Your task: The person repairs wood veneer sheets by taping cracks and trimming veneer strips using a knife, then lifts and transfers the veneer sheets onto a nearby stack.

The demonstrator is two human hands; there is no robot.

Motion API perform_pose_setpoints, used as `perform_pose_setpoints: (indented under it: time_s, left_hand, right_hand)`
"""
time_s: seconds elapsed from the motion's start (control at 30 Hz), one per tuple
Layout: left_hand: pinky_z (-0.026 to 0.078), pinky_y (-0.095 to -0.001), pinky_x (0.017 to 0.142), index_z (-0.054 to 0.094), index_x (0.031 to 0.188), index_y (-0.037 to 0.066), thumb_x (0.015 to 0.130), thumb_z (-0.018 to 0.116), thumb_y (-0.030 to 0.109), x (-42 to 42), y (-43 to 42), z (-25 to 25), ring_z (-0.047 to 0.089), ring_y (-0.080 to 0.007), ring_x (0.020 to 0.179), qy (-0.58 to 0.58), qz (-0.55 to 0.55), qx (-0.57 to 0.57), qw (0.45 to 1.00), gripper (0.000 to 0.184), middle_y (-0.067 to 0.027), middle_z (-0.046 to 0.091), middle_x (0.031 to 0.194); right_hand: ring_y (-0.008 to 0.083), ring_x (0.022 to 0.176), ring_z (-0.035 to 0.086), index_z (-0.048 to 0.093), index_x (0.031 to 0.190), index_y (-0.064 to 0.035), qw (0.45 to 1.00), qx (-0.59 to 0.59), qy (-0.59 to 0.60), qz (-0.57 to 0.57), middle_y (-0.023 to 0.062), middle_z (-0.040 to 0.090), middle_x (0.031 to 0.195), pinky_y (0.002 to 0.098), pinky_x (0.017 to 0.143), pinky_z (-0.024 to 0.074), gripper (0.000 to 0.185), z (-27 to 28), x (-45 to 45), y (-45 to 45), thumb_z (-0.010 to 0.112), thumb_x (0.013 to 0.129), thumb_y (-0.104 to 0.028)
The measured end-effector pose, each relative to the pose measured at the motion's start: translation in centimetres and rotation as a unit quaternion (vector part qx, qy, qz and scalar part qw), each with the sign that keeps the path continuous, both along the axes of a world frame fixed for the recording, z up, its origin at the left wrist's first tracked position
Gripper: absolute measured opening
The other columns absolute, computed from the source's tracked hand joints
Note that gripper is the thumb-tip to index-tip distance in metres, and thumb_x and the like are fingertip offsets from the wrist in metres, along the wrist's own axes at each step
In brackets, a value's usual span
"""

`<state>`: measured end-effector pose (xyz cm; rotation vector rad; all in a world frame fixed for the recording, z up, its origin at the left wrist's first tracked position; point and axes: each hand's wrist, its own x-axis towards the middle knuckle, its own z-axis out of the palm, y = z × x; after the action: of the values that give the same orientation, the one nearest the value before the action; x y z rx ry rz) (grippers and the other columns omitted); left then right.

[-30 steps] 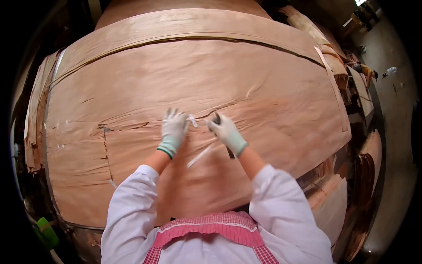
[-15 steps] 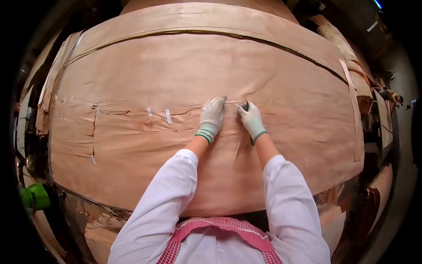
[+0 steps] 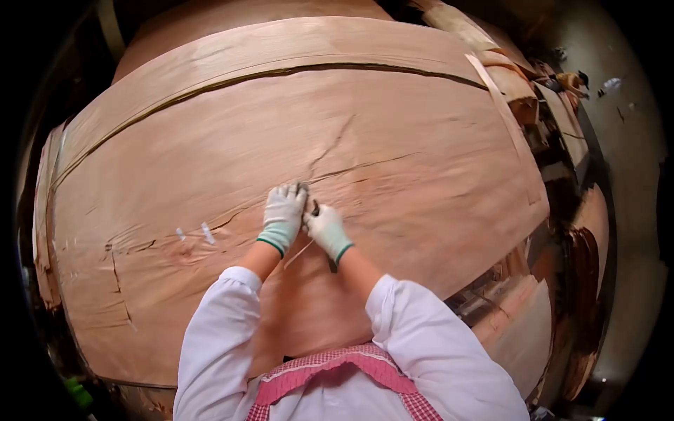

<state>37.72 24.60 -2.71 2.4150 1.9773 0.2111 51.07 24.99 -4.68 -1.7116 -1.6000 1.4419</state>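
A broad, pinkish-brown sheet of wood veneer (image 3: 414, 210) lies before me, wrinkled and split along its middle. My left hand (image 3: 283, 212), in a whitish glove with a green-edged cuff, rests on it with fingers stretched out beside a crack. Close against it on the right is my right hand (image 3: 326, 230), gloved alike and closed around a small dark tool (image 3: 315, 208); its exact kind is mostly hidden in the fingers. A thin veneer strip (image 3: 298, 254) sticks out below the hands. Two short pieces of white tape (image 3: 208, 233) are stuck on the sheet to the left.
A long dark gap crosses the veneer near its far edge, with another veneer band (image 3: 281, 43) beyond. Rolled veneer (image 3: 502, 74) and stacked scraps (image 3: 516, 319) stand at the right. A green object (image 3: 78, 391) shows at lower left. Grey floor (image 3: 621, 231) runs along the right.
My view has turned and shifted, so the sheet appears tilted. My hands have come closer together; the cracks beyond them show more plainly, and a thin strip now stands up under them.
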Motion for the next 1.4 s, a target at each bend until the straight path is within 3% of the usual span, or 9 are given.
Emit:
perform_pose_setpoints:
  time_s: [0.2, 0.23, 0.27, 0.37, 0.4, 0.67, 0.8, 1.3, 1.4]
  left_hand:
    - [0.043, -0.0392, 0.095, 0.056, 0.122, 0.006, 0.086, 0.06, 0.006, 4.0, -1.9, 4.4, 0.054, -0.0262, 0.115, -0.255, 0.051, 0.131, 0.957, 0.037, -0.0155, 0.057, 0.127]
    - [0.046, -0.0342, 0.09, 0.053, 0.125, 0.003, 0.089, 0.061, 0.007, 6.1, -2.3, 4.7, 0.055, -0.021, 0.11, -0.547, 0.023, -0.056, 0.835, 0.038, -0.0131, 0.057, 0.122]
    - [0.049, -0.0291, 0.085, 0.05, 0.128, 0.001, 0.091, 0.061, 0.008, 8.2, -2.8, 5.1, 0.057, -0.0158, 0.104, -0.765, 0.086, -0.195, 0.608, 0.039, -0.0107, 0.058, 0.118]
    - [0.053, -0.0312, 0.08, 0.057, 0.112, -0.003, 0.093, 0.064, 0.014, 14.8, -3.5, 6.6, 0.063, -0.0156, 0.085, -0.785, -0.005, -0.146, 0.602, 0.027, -0.0088, 0.064, 0.098]
    - [0.054, -0.0312, 0.077, 0.06, 0.103, -0.002, 0.094, 0.063, 0.016, 16.9, -3.5, 6.7, 0.064, -0.0169, 0.085, -0.831, 0.048, -0.151, 0.533, 0.021, -0.0086, 0.065, 0.092]
    - [0.05, -0.033, 0.075, 0.06, 0.102, -0.001, 0.093, 0.059, 0.017, 25.9, 1.4, 2.4, 0.062, -0.0168, 0.084, -0.613, 0.244, -0.035, 0.751, 0.02, -0.0087, 0.065, 0.092]
    - [0.047, -0.0439, 0.075, 0.056, 0.095, 0.003, 0.091, 0.056, 0.012, 25.5, 5.2, 1.5, 0.059, -0.0374, 0.085, -0.462, 0.265, 0.053, 0.844, 0.01, -0.0182, 0.061, 0.091]
    - [0.036, -0.0459, 0.098, 0.058, 0.101, 0.011, 0.084, 0.062, 0.02, 23.3, 15.2, 0.4, 0.051, -0.0299, 0.114, -0.181, 0.226, 0.098, 0.952, 0.019, -0.0084, 0.059, 0.117]
    - [0.028, -0.0477, 0.108, 0.057, 0.11, 0.011, 0.084, 0.062, 0.024, 23.3, 13.1, -0.7, 0.044, -0.0321, 0.127, -0.159, 0.208, 0.117, 0.958, 0.029, -0.01, 0.055, 0.13]
  right_hand:
    - [0.0048, 0.054, 0.045, 0.054, 0.086, -0.0055, 0.974, 0.127, 0.167, -0.087, 0.0003, 0.056, 0.065, 0.0226, 0.047, 0.0378, 0.015, 7.0, 9.1, -0.1, 0.057, 0.096, -0.017]
    - [0.0042, 0.055, 0.046, 0.054, 0.089, -0.0058, 0.978, 0.123, 0.154, -0.064, 0.0004, 0.056, 0.065, 0.0219, 0.047, 0.0379, 0.013, 8.4, 11.0, -0.2, 0.057, 0.096, -0.016]
    - [0.0037, 0.055, 0.047, 0.054, 0.091, -0.0061, 0.982, 0.116, 0.144, -0.037, 0.0005, 0.057, 0.066, 0.0213, 0.047, 0.0379, 0.01, 9.6, 12.8, -0.5, 0.057, 0.096, -0.015]
    - [0.0038, 0.055, 0.047, 0.055, 0.094, -0.0054, 0.982, 0.144, 0.122, 0.028, 0.0005, 0.058, 0.066, 0.0213, 0.048, 0.0382, 0.008, 9.1, 17.5, -0.7, 0.057, 0.095, -0.013]
    - [0.0038, 0.055, 0.048, 0.055, 0.096, -0.0053, 0.984, 0.132, 0.112, 0.041, 0.0006, 0.059, 0.066, 0.0214, 0.048, 0.0383, 0.008, 9.0, 18.8, -0.7, 0.057, 0.095, -0.013]
    - [0.0099, 0.061, 0.056, 0.057, 0.105, 0.0021, 0.997, 0.034, 0.06, 0.043, 0.0064, 0.064, 0.072, 0.0267, 0.057, 0.0446, 0.02, 9.1, 26.3, 3.6, 0.06, 0.091, -0.012]
    - [0.009, 0.056, 0.055, 0.059, 0.09, 0.0015, 0.996, 0.062, 0.011, 0.07, 0.0056, 0.064, 0.07, 0.0252, 0.053, 0.0435, 0.013, 4.6, 27.7, 5.9, 0.061, 0.091, -0.011]
    - [0.0141, 0.05, 0.056, 0.058, 0.08, 0.0013, 0.99, -0.06, 0.102, -0.074, 0.0084, 0.063, 0.065, 0.0287, 0.047, 0.0434, 0.018, 3.2, 24.2, 11.7, 0.062, 0.09, -0.013]
    - [0.0142, 0.052, 0.057, 0.059, 0.079, 0.0, 0.994, 0.084, -0.05, 0.044, 0.0083, 0.063, 0.065, 0.0283, 0.048, 0.0442, 0.016, 1.9, 25.3, 12.6, 0.063, 0.089, -0.012]
